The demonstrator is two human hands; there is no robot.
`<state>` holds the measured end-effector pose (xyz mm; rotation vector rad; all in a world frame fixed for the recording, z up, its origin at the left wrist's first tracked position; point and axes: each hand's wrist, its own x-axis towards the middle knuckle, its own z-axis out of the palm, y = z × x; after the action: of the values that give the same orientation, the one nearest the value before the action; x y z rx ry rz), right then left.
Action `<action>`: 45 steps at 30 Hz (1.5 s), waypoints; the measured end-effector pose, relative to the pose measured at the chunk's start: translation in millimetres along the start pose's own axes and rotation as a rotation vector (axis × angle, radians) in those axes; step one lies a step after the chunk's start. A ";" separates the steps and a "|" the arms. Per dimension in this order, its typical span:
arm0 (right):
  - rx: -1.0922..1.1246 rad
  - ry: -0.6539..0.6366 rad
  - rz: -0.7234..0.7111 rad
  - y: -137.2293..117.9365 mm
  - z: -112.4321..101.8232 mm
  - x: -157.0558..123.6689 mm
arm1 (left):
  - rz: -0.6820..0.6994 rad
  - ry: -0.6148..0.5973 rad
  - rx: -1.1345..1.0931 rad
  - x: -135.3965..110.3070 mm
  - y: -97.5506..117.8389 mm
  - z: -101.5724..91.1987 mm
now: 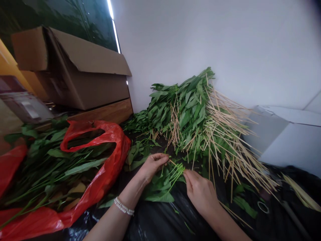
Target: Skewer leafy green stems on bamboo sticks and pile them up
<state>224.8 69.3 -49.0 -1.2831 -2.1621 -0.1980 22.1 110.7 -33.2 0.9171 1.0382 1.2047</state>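
My left hand (151,166) lies over a small bunch of green leafy stems (164,182) on black plastic sheeting (155,221), fingers curled down onto the leaves. My right hand (200,192) pinches the stem ends of that bunch, fingers pressed together. A thin wooden skewer (172,163) shows between the two hands. Just beyond them rises a large heap of skewered leaves (195,113) with many pale sticks poking out toward the right.
A red plastic bag (100,187) full of loose green leaves lies open at the left. A brown cardboard box (75,70) stands behind it. A white box (288,137) sits at the right against the white wall. A small ring (262,207) lies on the sheeting.
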 end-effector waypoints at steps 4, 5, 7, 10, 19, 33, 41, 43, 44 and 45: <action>0.027 -0.007 0.005 -0.4 -0.8 -0.2 | 0.008 0.063 -0.024 1.0 2.2 0.2; 0.031 -0.010 0.005 -0.6 -0.9 -0.3 | 0.009 0.067 -0.025 0.4 2.7 0.6; 0.033 -0.014 0.011 -0.9 -0.8 -0.4 | 0.011 0.035 -0.006 -1.4 3.1 1.2; 0.028 -0.017 0.014 -0.8 -0.1 -0.4 | 0.004 -0.057 0.025 -4.4 2.4 1.7; 0.005 -0.007 0.003 -0.3 0.7 -0.6 | 0.025 -0.145 0.085 -6.2 3.1 0.8; 0.017 -0.017 0.008 -0.8 -1.3 -0.1 | 0.030 -0.225 0.115 -10.6 6.9 4.2; 0.032 -0.037 0.002 -1.2 -2.7 0.3 | 0.054 -0.188 0.108 -7.8 4.5 3.3; 0.035 -0.038 0.002 -1.2 -2.5 0.5 | 0.044 -0.179 0.103 -8.0 4.8 3.6; 0.037 -0.036 0.002 -1.1 -2.2 0.5 | 0.041 -0.173 0.103 -8.0 4.7 3.7; 0.039 -0.036 0.001 -0.9 -1.8 0.5 | 0.039 -0.166 0.103 -7.9 4.6 3.8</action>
<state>224.7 68.5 -47.2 -1.2751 -2.1845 -0.1329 24.1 103.5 -26.7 1.1030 0.9589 1.0951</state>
